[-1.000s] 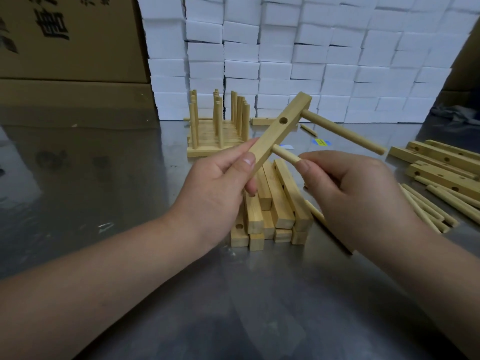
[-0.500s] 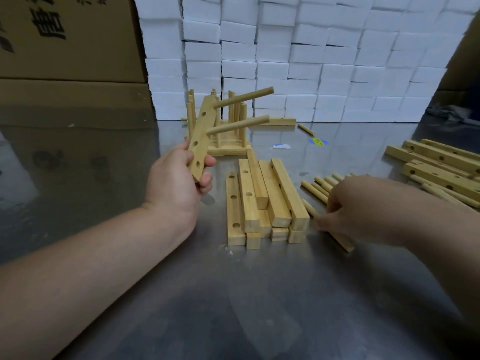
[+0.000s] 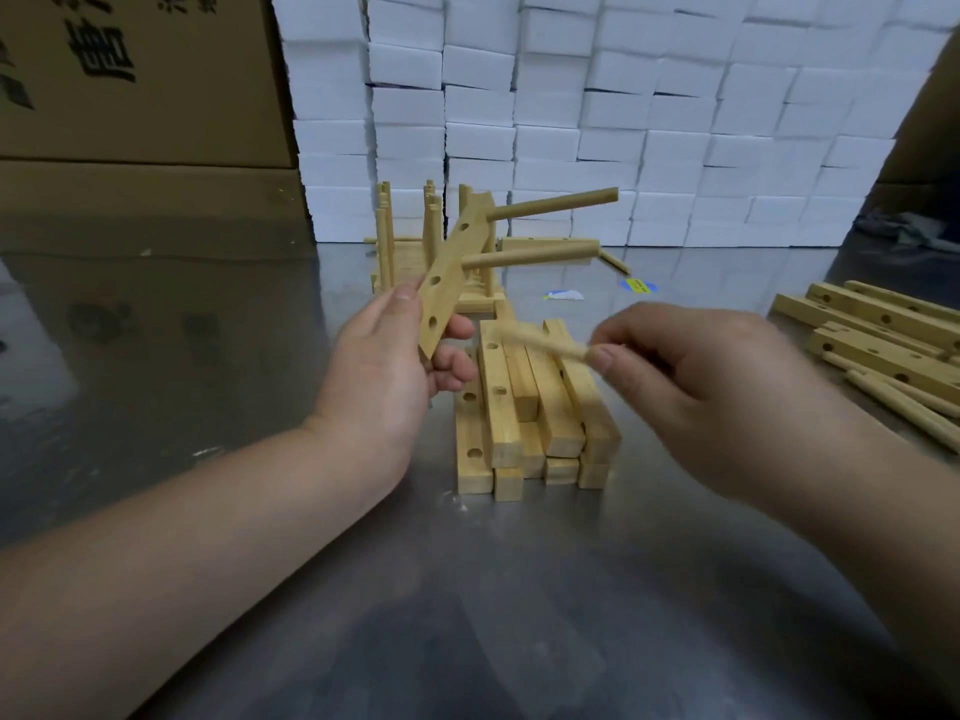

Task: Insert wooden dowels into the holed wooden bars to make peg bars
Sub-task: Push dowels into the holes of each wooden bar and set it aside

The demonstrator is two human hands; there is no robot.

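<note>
Left hand [image 3: 395, 366] raised, fingers gripping a holed bar [image 3: 447, 296], right hand [image 3: 701, 387] beside it, pinching a dowel [image 3: 540, 343], both forearms outstretched.

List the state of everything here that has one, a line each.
Held bar, tilted, two dowels inserted, three holes empty.
Left hand, grips the held bar's lower end.
Loose dowel, in the air, blurred, not inserted.
Right hand, pinches the loose dowel.
Bar stack, lying piled, holes empty.
Finished peg bars, stacked, pegs upright.
Bars at right, lying flat, undowelled.
</note>
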